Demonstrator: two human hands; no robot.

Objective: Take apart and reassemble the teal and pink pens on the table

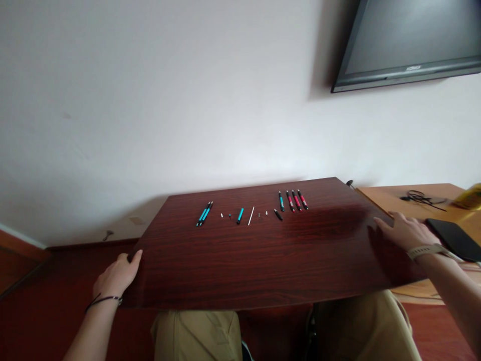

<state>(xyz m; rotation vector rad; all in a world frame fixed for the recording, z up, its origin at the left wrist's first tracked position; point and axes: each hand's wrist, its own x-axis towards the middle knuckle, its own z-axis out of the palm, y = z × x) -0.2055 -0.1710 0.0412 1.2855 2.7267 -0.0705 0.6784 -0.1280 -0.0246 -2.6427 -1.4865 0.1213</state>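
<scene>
My left hand [118,273] holds the left edge of a dark reddish-brown table [225,271], thumb on top and fingers mostly hidden beyond the edge. On the opposite edge, my right hand [406,231] grips the tabletop with its thumb over the surface. Between them, away from both hands, lie two blue pens [205,214], a blue barrel [240,215], a thin white refill [251,215], a black pen part [278,214] and several tiny pieces, including a white one [221,215]. Farther right are another blue pen [281,201] and three red pens [296,200].
A lighter wooden table [379,193] adjoins on the right, bearing a coiled black cable [421,198], a dark flat device [453,239] and a yellow object [469,198]. The wall [188,100] stands behind, with a mounted screen [413,40]. My knees [199,336] are under the front edge.
</scene>
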